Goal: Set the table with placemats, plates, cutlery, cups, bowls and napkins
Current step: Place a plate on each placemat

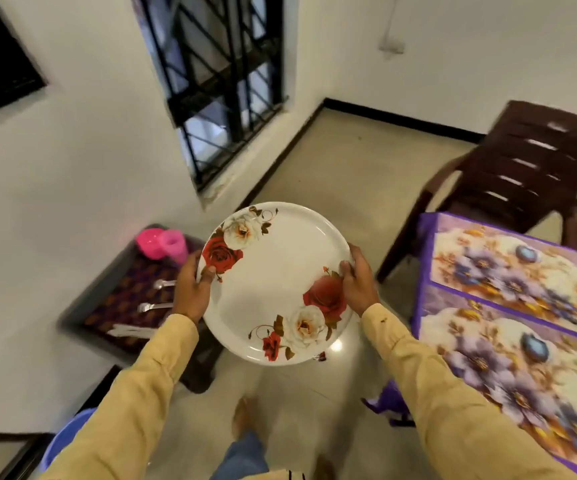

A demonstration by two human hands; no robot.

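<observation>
Your left hand (192, 289) and right hand (358, 284) each grip an opposite rim of the round white plate printed with red and cream roses (276, 282), with your thumbs on top and your fingers curled beneath. You hold it roughly level above the floor, between the dark tray (83, 317) on your left and the purple-covered bench (418, 306) on your right. Two rectangular placemats with lilac flowers lie side by side on that bench. Carry the plate across flat and lower it onto the middle of the nearer placemat (522, 375). Slide your fingers out only once its base rests. Mind the bench edge.
</observation>
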